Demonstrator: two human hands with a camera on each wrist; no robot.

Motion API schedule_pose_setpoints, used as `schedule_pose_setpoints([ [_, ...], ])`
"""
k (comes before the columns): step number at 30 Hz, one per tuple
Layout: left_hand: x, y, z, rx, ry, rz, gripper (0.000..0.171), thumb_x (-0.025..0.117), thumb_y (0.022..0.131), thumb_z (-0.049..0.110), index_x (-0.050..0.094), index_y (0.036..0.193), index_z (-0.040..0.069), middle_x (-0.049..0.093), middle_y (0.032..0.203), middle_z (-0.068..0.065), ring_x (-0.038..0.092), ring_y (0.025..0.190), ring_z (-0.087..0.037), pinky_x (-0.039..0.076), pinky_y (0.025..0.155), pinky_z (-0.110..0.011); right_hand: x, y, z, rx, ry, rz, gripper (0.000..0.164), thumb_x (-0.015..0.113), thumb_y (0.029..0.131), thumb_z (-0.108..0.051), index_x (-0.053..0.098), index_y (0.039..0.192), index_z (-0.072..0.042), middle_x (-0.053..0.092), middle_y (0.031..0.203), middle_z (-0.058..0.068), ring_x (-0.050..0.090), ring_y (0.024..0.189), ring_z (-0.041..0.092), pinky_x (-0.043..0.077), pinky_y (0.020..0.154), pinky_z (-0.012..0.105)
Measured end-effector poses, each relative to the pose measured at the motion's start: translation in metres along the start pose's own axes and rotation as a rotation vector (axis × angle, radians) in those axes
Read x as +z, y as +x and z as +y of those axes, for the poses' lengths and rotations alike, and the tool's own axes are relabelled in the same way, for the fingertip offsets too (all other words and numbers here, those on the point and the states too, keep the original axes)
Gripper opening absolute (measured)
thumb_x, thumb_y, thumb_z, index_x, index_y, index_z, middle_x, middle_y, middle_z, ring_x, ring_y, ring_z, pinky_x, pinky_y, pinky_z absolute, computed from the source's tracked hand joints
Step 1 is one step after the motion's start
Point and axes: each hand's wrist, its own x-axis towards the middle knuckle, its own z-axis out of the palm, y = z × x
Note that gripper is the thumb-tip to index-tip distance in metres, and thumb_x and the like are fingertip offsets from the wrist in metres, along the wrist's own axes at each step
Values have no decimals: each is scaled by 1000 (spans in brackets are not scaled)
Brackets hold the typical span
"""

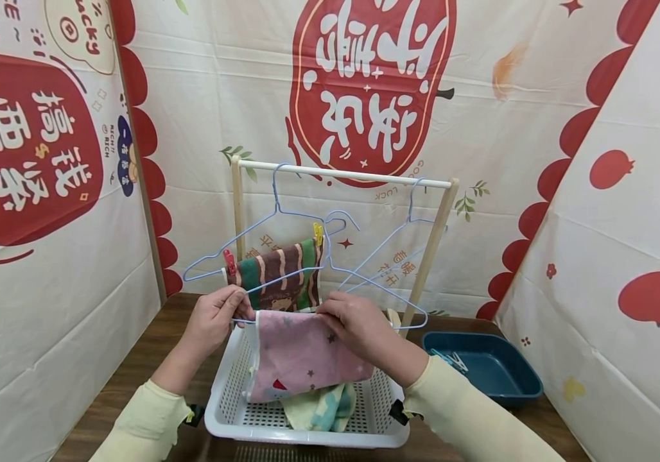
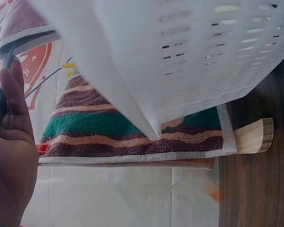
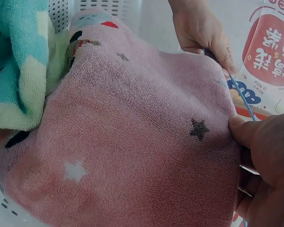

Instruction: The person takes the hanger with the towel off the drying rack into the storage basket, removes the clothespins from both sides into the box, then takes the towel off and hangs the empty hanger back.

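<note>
My left hand pinches one lower corner of a blue wire hanger, which is off the rack. A pink towel with stars drapes over that hanger's bottom bar and hangs above the basket. On the towel's top edge, my right hand grips cloth and bar, with the thumb on the near side. Behind, a brown and green striped towel hangs from another blue hanger on the rack, held by a red clip and a yellow clip.
A white perforated basket stands below my hands, holding a green and cream towel. The rack's white rail also carries a third hanger at right. Farther right is a dark blue basin with clips inside.
</note>
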Motion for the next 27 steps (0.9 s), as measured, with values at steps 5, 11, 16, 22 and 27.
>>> schedule_pose_setpoints([
  [5,0,0,1,4,-3,2,21,54,116,4,70,102,3,75,84,-8,71,72,-21,64,66,-28,-5,2,2,-52,-17,-28,9,84,99,-8,83,105,-14,74,99,-4,72,86,12,62,76,29],
  [11,-1,0,3,-3,8,-4,21,55,116,5,70,102,3,75,85,-7,71,73,-22,64,67,-28,-8,3,10,-163,-40,-44,11,84,99,-8,83,106,-16,72,99,-6,72,83,10,62,74,26],
  [16,-1,0,3,0,11,-10,21,55,116,4,71,102,4,75,85,-6,72,73,-25,65,68,-29,-8,4,14,-220,-44,-46,12,84,99,-11,82,108,-18,70,98,-8,70,79,7,60,70,22],
  [22,-2,1,2,10,7,-6,22,55,115,3,71,101,4,75,85,-6,72,72,-19,64,66,-29,-9,5,15,-232,-67,-44,14,86,97,-11,82,108,-19,69,96,-9,66,72,5,58,66,19],
  [27,-2,0,3,-1,6,-5,21,56,115,3,71,101,4,76,85,-6,72,73,-20,65,66,-32,-11,7,14,-259,-85,-22,12,86,98,-14,82,107,-19,68,96,-8,61,66,5,56,61,20],
])
